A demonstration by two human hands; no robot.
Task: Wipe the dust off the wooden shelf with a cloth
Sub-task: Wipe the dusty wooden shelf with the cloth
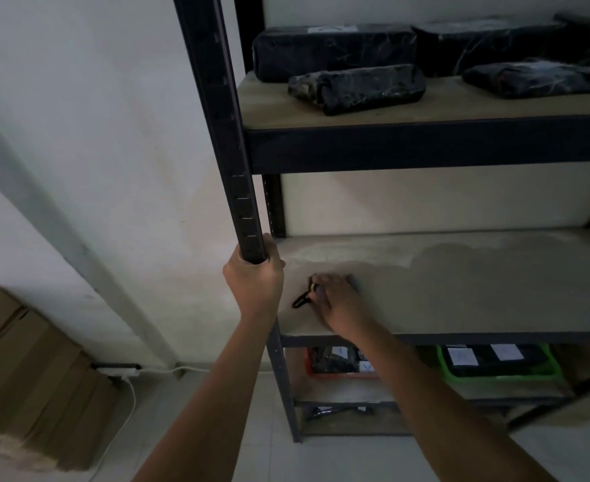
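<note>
Figure: head view of the wooden shelf, the bare middle board of a dark metal rack. We gripped the front upright, at the shelf's left corner, with our left hand, fingers wrapped round it. Our right hand lay flat near that corner, fingers spread, pressing a mostly hidden cloth. A black loop lay just left of it; a leftward stroke could, we judged, sweep it off the edge.
</note>
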